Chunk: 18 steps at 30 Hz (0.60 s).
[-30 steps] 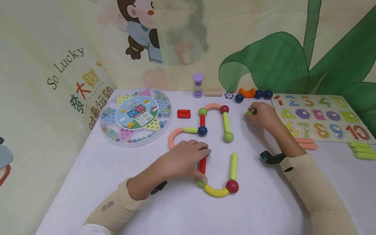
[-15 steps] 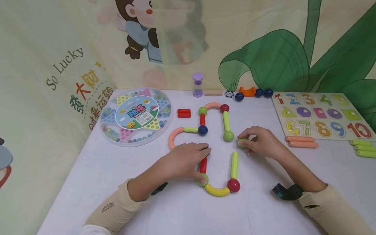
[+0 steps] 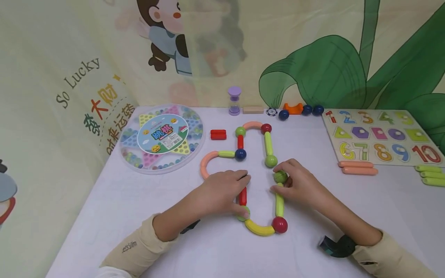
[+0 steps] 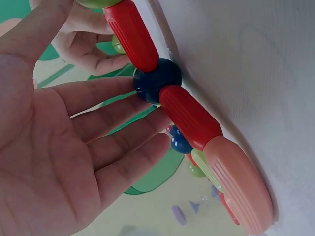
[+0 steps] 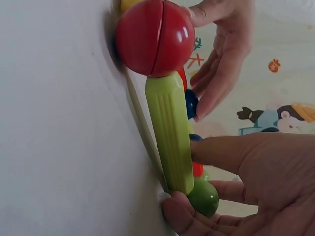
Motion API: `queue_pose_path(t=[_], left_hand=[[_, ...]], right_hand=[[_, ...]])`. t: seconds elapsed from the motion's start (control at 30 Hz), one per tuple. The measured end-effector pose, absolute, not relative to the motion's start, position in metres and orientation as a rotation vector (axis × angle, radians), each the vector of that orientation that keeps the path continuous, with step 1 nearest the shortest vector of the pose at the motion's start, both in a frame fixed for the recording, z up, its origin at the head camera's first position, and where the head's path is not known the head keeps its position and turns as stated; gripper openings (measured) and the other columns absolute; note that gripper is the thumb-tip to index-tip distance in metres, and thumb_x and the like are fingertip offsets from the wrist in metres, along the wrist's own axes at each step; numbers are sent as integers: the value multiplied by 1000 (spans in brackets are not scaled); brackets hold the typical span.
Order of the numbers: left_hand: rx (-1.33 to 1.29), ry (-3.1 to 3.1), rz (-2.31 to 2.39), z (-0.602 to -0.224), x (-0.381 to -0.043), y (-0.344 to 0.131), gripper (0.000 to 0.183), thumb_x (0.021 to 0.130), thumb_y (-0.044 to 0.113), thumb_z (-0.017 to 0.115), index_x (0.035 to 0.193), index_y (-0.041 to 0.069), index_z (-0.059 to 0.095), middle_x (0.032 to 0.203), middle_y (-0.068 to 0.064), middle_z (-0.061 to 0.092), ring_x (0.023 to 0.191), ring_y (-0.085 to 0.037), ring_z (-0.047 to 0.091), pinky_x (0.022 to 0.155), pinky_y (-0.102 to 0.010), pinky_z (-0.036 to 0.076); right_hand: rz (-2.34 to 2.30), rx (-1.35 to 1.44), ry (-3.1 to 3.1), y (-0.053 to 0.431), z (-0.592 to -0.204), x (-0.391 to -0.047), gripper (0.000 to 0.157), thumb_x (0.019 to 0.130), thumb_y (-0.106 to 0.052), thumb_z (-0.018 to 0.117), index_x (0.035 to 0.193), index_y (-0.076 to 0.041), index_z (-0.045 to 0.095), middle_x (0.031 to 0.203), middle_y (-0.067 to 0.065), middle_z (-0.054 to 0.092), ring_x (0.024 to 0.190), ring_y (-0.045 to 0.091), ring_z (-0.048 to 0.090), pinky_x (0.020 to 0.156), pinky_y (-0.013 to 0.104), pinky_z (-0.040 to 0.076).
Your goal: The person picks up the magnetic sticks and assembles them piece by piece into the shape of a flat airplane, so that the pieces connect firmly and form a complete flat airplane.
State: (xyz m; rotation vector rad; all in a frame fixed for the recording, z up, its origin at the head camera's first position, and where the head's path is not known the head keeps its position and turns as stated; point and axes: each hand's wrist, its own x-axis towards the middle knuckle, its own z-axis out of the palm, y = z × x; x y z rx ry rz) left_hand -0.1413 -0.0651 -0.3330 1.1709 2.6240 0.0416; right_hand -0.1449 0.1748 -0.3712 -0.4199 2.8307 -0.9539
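Observation:
My right hand [image 3: 300,183] pinches a green ball [image 3: 280,177] between thumb and fingers, at the upper end of a straight lime rod [image 3: 279,206]. That rod runs down to a red ball [image 3: 279,224], joined to a yellow curved rod [image 3: 260,229]. My left hand [image 3: 220,193] lies over the left side of the toy figure, fingers extended. Its fingertips touch a dark blue ball [image 4: 157,81], seen in the left wrist view between two red rods [image 4: 132,37]. The left thumb rests on another green ball. Just above the pinched ball sits a separate green ball [image 3: 271,161].
Upper figure parts include a blue ball [image 3: 240,155] and pink curved rod [image 3: 208,162]. Around them lie red rods [image 3: 218,134], a round marble game [image 3: 161,166], an hourglass [image 3: 234,101], spare blue balls [image 3: 283,114], a number puzzle board [image 3: 379,135] and pink rods [image 3: 358,170].
My right hand has carried the green ball from near the puzzle board leftward and down to the lime rod's upper end. The left hand stays in place; the lower pieces have shifted slightly.

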Motion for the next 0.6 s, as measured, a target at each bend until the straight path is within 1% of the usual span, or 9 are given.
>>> queue_pose_path(t=[0.17,0.27,0.43,0.5,0.6], left_hand=[[1179,2641,43,-334,-140,-64,91,66,65,63,134,10,42,134,-5,41,114,-20,46,89,-30,42],[1181,2646,45,-335,-140,-63,90,66,65,63,134,10,43,133,-5,42,113,-20,46,88,-31,43],[1189,2657,50,-336,-140,-63,90,66,65,63,134,9,43,132,-5,43,111,-20,48,85,-29,45],[1187,2657,52,-336,-139,-62,90,66,65,64,134,9,43,131,-5,44,110,-19,48,84,-29,45],[1177,2654,46,-335,-139,-62,90,66,65,64,134,9,43,131,-5,44,110,-19,48,84,-29,45]], right_hand=[[-1000,-463,2820,171,-372,-142,45,69,-20,79,109,-13,59,102,3,49,67,16,52,58,23,49],[-1024,-457,2808,169,-373,-140,46,69,-22,79,110,-14,59,102,2,48,66,15,52,56,23,49],[-1014,-465,2763,164,-376,-135,57,68,-27,80,117,-15,54,104,0,43,67,15,51,54,23,48],[-1005,-474,2753,163,-376,-134,59,67,-25,80,119,-15,53,103,0,43,68,15,51,54,23,48],[-1007,-470,2751,163,-375,-134,57,68,-21,80,118,-13,54,102,1,44,69,15,50,55,23,48]])
